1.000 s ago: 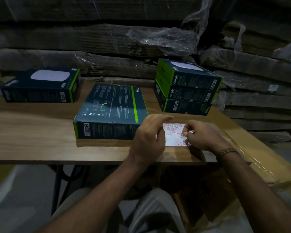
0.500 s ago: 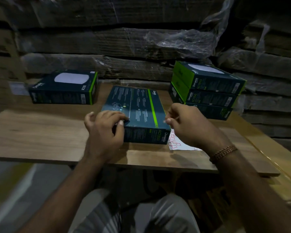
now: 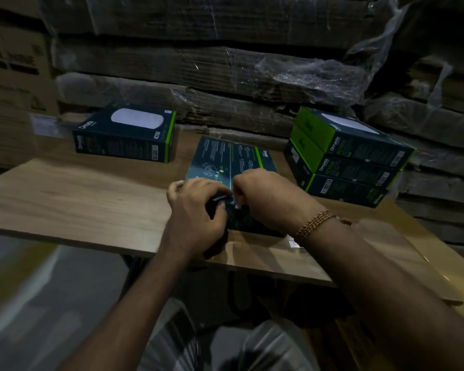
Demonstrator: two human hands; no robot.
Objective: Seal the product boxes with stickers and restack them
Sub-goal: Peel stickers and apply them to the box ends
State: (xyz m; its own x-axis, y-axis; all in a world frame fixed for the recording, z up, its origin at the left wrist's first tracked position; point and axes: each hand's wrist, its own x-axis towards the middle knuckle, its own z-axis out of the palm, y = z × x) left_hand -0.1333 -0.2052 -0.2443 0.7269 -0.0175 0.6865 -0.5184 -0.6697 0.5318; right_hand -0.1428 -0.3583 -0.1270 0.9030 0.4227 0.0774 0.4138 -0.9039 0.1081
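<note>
Box (image 3: 227, 163) flat mid-bench, long axis running away from the person, left hand (image 3: 196, 207) gripping its near edge, right hand (image 3: 263, 194) pinching there, wooden bench (image 3: 73, 199), wrapped cardboard stacks (image 3: 198, 65) behind.

Left box (image 3: 123, 135) reads "Omada" and "AC1350" — the stacked boxes (image 3: 351, 156) "Omada" too

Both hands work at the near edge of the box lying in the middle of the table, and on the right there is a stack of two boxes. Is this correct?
Nearly. The stack on the right has three boxes, not two; the head view shows three layers. The rest holds: the left hand and right hand work at the near edge of the middle box on the table.
</note>
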